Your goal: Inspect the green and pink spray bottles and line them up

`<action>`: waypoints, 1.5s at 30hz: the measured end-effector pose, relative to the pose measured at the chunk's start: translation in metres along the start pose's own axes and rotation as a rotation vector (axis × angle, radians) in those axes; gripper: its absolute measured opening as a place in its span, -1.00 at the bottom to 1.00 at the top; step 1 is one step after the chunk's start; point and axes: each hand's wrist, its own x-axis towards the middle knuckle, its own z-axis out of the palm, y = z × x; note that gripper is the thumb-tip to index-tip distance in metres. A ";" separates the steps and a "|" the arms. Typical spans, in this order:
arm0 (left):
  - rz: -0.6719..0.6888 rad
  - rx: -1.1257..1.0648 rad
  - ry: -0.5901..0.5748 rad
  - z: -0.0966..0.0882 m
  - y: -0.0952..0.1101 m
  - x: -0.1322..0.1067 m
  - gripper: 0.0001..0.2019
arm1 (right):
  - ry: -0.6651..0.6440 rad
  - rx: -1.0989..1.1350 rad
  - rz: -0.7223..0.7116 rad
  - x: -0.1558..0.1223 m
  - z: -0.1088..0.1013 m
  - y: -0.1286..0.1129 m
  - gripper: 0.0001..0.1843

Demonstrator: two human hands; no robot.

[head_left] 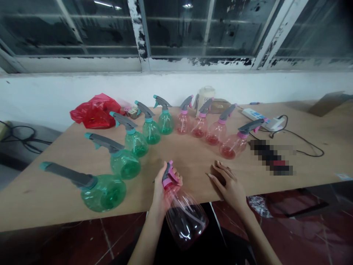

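My left hand (162, 184) is wrapped round the neck and trigger of a pink spray bottle (186, 215), which tilts over the table's front edge with its clear base toward me. My right hand (227, 182) rests at the front of the table, fingers stretched out and holding nothing. Beyond my hands, spray bottles stand in an arc. Several green ones line the left side, the nearest green spray bottle (103, 193) at the front left. On the right are several pink ones, the closest pink spray bottle (233, 145) just beyond my right hand.
A crumpled red plastic bag (96, 110) lies at the back left of the wooden table (182, 151). A whitish container (205, 96) stands behind the pink bottles. To the right are a white power strip (263, 119) with a black cable, a blurred-out dark object (271, 156) and a cardboard box (328, 103).
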 end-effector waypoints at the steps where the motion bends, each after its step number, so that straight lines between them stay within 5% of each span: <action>1: 0.010 -0.002 -0.001 0.000 0.000 -0.001 -0.69 | 0.006 0.000 0.005 0.000 0.001 0.000 -0.49; 22: -0.093 -0.093 0.024 -0.008 -0.008 0.004 -0.65 | 0.069 0.029 0.027 0.000 0.003 0.001 -0.58; 30: 0.010 0.027 -0.295 -0.005 -0.011 -0.011 -0.62 | 0.053 0.049 0.061 0.001 0.000 -0.003 -0.54; 35: 0.034 0.123 -0.116 -0.004 -0.015 -0.010 -0.64 | -0.006 0.130 0.124 -0.001 -0.006 -0.003 -0.49; 45: -0.037 0.027 -0.097 -0.007 -0.012 -0.004 -0.59 | -0.029 0.094 0.244 0.001 -0.007 -0.006 -0.45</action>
